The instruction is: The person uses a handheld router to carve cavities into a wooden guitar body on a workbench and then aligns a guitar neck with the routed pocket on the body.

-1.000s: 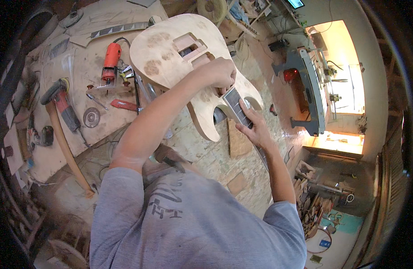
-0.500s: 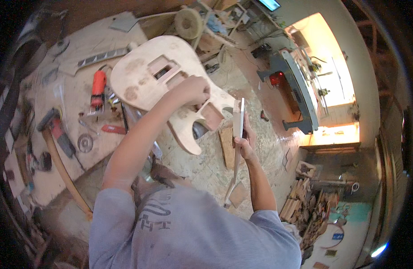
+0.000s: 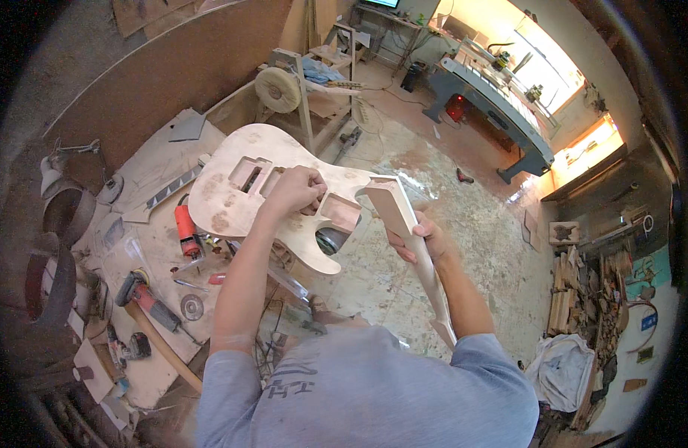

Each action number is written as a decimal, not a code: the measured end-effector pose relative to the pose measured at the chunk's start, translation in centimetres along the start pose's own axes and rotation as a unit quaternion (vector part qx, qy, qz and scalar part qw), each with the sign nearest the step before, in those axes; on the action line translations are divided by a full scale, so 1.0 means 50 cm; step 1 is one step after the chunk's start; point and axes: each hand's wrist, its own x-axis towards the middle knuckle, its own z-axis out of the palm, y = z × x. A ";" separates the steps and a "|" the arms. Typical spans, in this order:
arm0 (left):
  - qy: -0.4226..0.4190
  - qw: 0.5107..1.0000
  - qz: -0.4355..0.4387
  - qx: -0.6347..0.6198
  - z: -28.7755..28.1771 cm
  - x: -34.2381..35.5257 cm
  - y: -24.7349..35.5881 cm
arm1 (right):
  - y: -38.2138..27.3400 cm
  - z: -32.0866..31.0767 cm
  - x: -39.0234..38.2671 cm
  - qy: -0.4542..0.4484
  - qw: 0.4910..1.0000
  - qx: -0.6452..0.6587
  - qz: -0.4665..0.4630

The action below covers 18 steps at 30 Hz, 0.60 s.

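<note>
A bare pale-wood electric guitar body (image 3: 223,168), with routed cavities and brown smudges on its face, lies level in front of me. My left hand (image 3: 299,190) is closed on it, the fingers curled at the wood between two cavities; the fingertips are partly hidden. In my right hand (image 3: 422,237) is an unfinished guitar neck (image 3: 392,209), gripped along its shaft. Its thick heel end points up at the body's right horn, and the headstock end hangs down beside my right forearm. Whether heel and horn touch, I cannot tell.
On the workbench at left lie a red-bodied power tool (image 3: 186,228), an angle grinder (image 3: 150,302), a grinding disc (image 3: 191,307) and another neck (image 3: 168,190). A buffing wheel (image 3: 277,89) stands behind. A grey machine table (image 3: 493,104) is far right, and stacked wood (image 3: 568,287) lines the right wall.
My view has swung, shifting the whole room in the picture. The neck has turned from edge-on to show its broad side, still in my right hand. My left hand keeps hold of the body.
</note>
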 end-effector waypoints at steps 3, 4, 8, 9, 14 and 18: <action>-0.001 1.000 -0.011 0.000 0.004 0.005 -0.003 | 0.010 -0.007 -0.003 -0.035 0.998 0.054 0.008; 0.000 1.000 -0.012 -0.001 0.005 0.007 -0.008 | 0.015 -0.012 -0.003 -0.046 0.996 0.069 0.012; 0.015 0.999 0.032 0.031 0.008 0.005 -0.016 | 0.022 -0.017 0.003 -0.097 0.987 0.124 0.028; 0.021 0.998 0.038 0.044 0.009 0.004 -0.017 | 0.025 -0.018 0.003 -0.104 0.984 0.141 0.029; 0.035 0.997 0.024 0.066 0.011 0.002 -0.014 | 0.038 -0.025 0.012 -0.170 0.961 0.216 0.040; 0.045 0.995 0.020 0.087 0.010 0.000 -0.008 | 0.051 -0.004 0.013 -0.184 0.946 0.264 0.026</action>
